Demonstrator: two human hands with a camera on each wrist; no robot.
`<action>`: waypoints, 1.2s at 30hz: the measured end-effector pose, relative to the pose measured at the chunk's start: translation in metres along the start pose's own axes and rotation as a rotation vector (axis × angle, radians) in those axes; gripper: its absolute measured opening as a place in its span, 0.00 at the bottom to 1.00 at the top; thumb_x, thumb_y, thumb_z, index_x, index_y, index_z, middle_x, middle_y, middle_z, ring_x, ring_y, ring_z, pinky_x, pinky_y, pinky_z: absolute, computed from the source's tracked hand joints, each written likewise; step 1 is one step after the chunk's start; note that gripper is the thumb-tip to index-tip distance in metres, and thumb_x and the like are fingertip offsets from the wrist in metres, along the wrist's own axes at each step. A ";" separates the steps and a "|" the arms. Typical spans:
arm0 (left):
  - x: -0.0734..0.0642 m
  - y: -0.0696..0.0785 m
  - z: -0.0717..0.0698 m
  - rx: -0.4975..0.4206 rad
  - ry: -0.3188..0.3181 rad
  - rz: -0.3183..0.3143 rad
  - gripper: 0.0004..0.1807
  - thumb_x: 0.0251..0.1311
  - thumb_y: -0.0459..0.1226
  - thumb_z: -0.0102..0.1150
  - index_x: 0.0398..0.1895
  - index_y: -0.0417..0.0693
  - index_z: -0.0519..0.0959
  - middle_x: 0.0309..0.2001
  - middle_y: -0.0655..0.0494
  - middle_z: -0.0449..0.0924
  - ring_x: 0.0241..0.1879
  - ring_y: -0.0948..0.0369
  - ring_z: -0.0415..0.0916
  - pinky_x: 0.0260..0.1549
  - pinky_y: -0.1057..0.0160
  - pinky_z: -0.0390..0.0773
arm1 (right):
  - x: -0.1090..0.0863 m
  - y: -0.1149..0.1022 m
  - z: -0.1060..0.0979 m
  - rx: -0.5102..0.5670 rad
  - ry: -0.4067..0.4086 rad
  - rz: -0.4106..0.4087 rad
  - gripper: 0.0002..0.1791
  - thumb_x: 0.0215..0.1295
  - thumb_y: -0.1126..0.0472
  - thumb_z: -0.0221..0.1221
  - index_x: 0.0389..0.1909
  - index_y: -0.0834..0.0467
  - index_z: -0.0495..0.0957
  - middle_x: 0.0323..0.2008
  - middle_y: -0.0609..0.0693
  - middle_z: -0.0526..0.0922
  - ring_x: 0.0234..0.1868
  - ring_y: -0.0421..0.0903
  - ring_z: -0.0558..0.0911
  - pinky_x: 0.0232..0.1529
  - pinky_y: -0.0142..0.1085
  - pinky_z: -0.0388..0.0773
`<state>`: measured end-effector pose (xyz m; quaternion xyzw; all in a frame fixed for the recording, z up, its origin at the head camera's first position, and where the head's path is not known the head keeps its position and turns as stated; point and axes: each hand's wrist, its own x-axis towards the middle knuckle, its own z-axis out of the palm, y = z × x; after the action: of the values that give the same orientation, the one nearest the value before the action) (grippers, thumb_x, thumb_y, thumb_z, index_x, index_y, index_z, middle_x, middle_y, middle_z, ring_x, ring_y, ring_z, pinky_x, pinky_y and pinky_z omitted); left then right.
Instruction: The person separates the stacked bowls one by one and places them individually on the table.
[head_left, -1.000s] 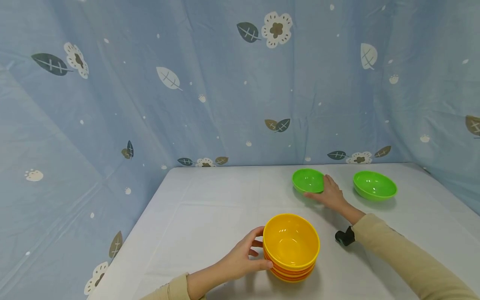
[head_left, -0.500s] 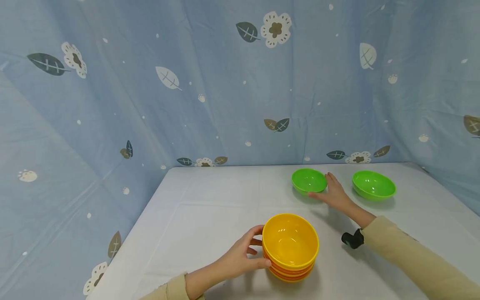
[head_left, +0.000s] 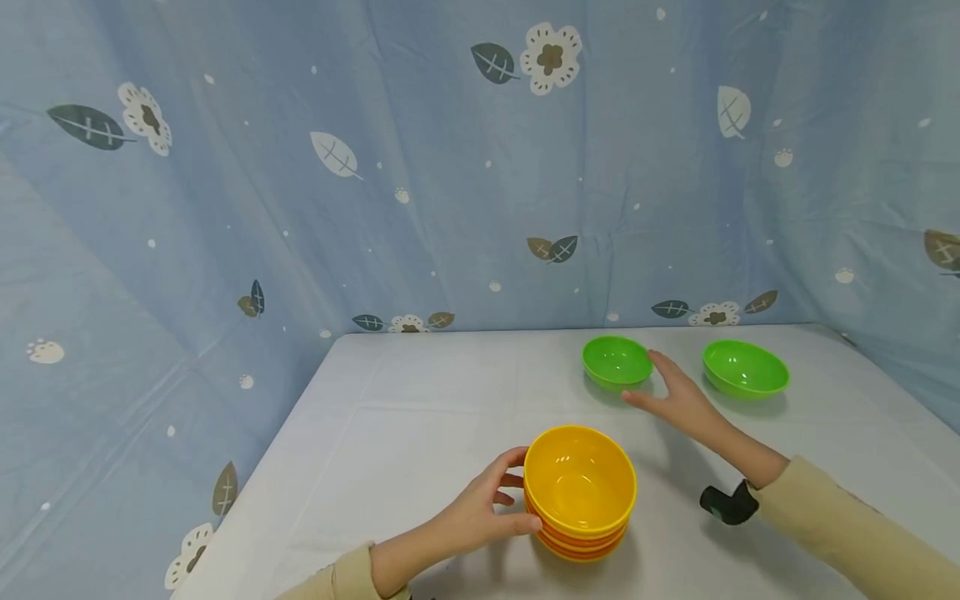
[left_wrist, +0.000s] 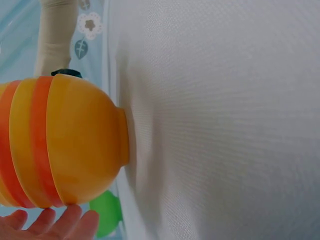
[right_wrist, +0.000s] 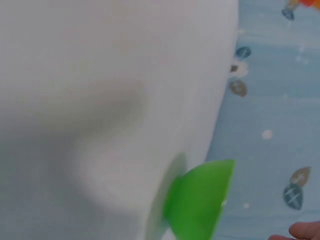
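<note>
A stack of nested yellow and orange bowls (head_left: 581, 492) stands at the front middle of the table. My left hand (head_left: 480, 508) holds the stack from its left side, thumb on the near side and fingers along the far side. In the left wrist view, fingertips (left_wrist: 70, 215) meet the wall of the bowls. My right hand (head_left: 686, 404) is spread beside a small green bowl (head_left: 617, 365), thumb and forefinger apart with nothing between them. That green bowl (right_wrist: 197, 200) also shows in the right wrist view, with fingertips (right_wrist: 307, 230) at the lower corner.
A wider green bowl (head_left: 746, 371) sits at the back right, beyond the right hand. A black wrist device (head_left: 729, 503) hangs below the right sleeve. A blue patterned curtain (head_left: 450, 167) borders the back and left of the white-covered table (head_left: 420, 392).
My right hand has drawn away from the small green bowl, back to the right and toward me, leaving it standing in place. The left hand and the stack have stayed put.
</note>
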<state>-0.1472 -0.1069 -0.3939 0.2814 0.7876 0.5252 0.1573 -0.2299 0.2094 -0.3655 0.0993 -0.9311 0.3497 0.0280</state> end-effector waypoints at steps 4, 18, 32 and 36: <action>0.001 0.001 0.000 0.011 0.003 -0.001 0.41 0.52 0.54 0.61 0.67 0.57 0.55 0.62 0.56 0.62 0.53 0.65 0.68 0.47 0.64 0.73 | -0.012 -0.009 -0.004 0.013 -0.004 -0.032 0.51 0.57 0.43 0.58 0.68 0.69 0.45 0.67 0.71 0.48 0.65 0.70 0.51 0.58 0.65 0.53; 0.005 0.003 -0.002 0.029 0.021 0.011 0.41 0.52 0.53 0.62 0.67 0.57 0.55 0.62 0.56 0.61 0.54 0.63 0.68 0.48 0.65 0.73 | -0.057 -0.034 -0.003 0.058 -0.046 -0.138 0.43 0.59 0.49 0.59 0.68 0.64 0.52 0.66 0.67 0.56 0.62 0.69 0.59 0.52 0.64 0.62; 0.008 0.009 -0.002 0.052 0.019 0.006 0.44 0.50 0.53 0.63 0.69 0.58 0.53 0.66 0.59 0.57 0.56 0.61 0.65 0.49 0.66 0.72 | -0.092 -0.038 0.020 0.253 -0.210 -0.254 0.41 0.56 0.56 0.62 0.68 0.57 0.54 0.65 0.60 0.61 0.62 0.69 0.60 0.51 0.64 0.63; 0.009 0.011 -0.001 0.056 0.018 0.011 0.45 0.49 0.51 0.65 0.69 0.61 0.52 0.66 0.60 0.56 0.57 0.60 0.64 0.49 0.65 0.72 | -0.097 -0.037 0.027 0.282 -0.234 -0.255 0.45 0.54 0.48 0.63 0.69 0.56 0.53 0.66 0.59 0.60 0.62 0.68 0.61 0.51 0.64 0.64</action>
<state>-0.1522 -0.0991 -0.3826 0.2854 0.8017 0.5064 0.1394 -0.1274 0.1806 -0.3734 0.2594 -0.8498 0.4561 -0.0506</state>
